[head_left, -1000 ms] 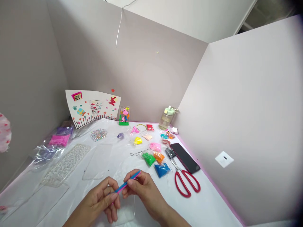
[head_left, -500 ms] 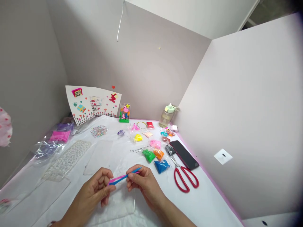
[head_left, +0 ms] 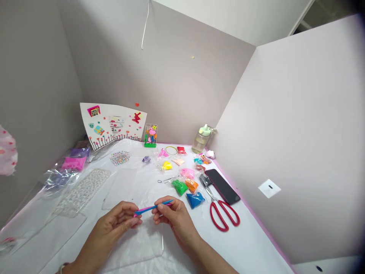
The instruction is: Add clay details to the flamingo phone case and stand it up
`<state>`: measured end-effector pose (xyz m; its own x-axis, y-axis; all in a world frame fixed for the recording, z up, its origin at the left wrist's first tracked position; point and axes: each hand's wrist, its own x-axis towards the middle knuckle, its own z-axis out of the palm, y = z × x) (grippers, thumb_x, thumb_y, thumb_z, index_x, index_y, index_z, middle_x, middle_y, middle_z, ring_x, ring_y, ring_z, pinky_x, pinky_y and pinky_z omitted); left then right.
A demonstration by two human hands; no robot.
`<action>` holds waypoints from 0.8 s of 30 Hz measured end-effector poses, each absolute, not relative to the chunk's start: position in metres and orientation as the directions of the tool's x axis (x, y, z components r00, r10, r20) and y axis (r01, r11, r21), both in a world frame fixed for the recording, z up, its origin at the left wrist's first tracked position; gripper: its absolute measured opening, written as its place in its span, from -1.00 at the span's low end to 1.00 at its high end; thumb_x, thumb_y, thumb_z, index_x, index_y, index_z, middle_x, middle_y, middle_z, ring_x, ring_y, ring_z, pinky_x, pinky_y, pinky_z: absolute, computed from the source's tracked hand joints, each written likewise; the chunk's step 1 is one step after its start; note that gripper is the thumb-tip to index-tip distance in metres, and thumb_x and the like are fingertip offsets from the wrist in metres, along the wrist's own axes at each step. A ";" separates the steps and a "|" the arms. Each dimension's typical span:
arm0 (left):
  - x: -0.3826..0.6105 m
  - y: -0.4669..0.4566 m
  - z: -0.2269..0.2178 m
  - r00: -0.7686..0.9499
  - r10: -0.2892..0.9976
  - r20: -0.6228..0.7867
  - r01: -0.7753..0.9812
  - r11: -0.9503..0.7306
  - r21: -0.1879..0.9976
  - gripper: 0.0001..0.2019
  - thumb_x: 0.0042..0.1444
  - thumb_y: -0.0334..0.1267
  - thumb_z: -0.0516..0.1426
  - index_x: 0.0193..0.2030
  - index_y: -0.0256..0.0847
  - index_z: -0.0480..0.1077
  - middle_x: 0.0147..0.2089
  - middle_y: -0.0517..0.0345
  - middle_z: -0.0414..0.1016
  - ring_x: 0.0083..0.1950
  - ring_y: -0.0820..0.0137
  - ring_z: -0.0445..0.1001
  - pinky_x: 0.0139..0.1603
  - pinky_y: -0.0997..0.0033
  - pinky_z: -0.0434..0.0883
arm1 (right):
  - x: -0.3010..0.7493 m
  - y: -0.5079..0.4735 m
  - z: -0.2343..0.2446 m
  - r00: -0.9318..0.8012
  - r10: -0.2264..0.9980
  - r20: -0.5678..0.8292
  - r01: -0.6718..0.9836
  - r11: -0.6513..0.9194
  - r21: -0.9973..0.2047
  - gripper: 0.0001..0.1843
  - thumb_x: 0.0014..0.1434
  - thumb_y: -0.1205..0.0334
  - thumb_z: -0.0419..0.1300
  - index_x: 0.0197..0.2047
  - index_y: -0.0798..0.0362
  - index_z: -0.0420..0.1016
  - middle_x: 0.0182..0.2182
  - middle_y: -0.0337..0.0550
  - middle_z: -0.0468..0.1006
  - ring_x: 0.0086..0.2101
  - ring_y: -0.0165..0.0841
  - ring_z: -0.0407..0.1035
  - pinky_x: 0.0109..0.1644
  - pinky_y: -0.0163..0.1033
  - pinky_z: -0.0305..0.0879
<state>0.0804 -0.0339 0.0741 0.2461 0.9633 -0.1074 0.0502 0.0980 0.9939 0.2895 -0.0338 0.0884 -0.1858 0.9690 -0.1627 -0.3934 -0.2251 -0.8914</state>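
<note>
Hands (head_left: 142, 222) pinching sticks (head_left: 154, 208) between fingers (head_left: 160, 207)

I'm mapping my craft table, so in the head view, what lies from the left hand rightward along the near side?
Left hand → blue and pink sticks → right hand → blue clay packet → red scissors

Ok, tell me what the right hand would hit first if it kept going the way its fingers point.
The right hand points left toward the left hand, which holds the same thin blue and pink sticks. It would probably meet those fingers first, though depth is uncertain.
</note>
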 end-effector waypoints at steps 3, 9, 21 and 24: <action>0.081 -0.035 0.077 0.246 0.965 -0.090 0.102 0.067 0.993 -0.71 0.13 0.10 0.24 -0.21 -0.07 0.48 -0.27 0.18 0.62 -0.17 0.25 0.60 -0.07 0.35 0.50 | 0.288 -0.036 0.089 -0.204 0.966 -0.162 -0.377 -0.230 -0.897 -0.57 -0.04 0.00 0.49 -0.25 0.18 0.59 -0.40 -0.06 0.64 -0.47 -0.42 0.47 -0.32 -0.29 0.42; 0.080 -0.037 0.077 0.206 0.977 -0.055 0.132 0.028 0.991 -0.68 0.15 0.13 0.21 -0.18 -0.06 0.45 -0.33 0.20 0.60 -0.23 0.28 0.59 -0.13 0.40 0.50 | 0.289 -0.034 0.091 -0.181 0.972 -0.150 -0.369 -0.208 -0.906 -0.58 0.03 -0.07 0.43 -0.29 0.12 0.49 -0.46 -0.16 0.60 -0.51 -0.46 0.43 -0.37 -0.33 0.38; 0.074 -0.028 0.076 0.181 0.979 -0.098 0.119 0.077 0.990 -0.64 0.21 0.17 0.14 -0.11 -0.06 0.44 -0.19 0.17 0.62 -0.09 0.18 0.63 0.03 0.28 0.49 | 0.287 -0.036 0.088 -0.245 0.963 -0.113 -0.168 -0.157 -0.973 -0.50 0.11 -0.18 0.32 -0.23 0.15 0.52 -0.58 -0.31 0.44 -0.63 -0.54 0.20 -0.53 -0.39 0.13; 0.074 -0.027 0.079 0.201 0.975 -0.090 0.041 0.083 0.996 -0.64 0.23 0.16 0.13 -0.13 -0.07 0.47 -0.26 0.17 0.61 -0.17 0.23 0.60 -0.05 0.32 0.52 | 0.287 -0.035 0.087 -0.228 0.967 -0.113 -0.143 -0.148 -0.979 -0.51 0.13 -0.19 0.30 -0.26 0.14 0.49 -0.61 -0.33 0.41 -0.64 -0.54 0.18 -0.54 -0.39 0.10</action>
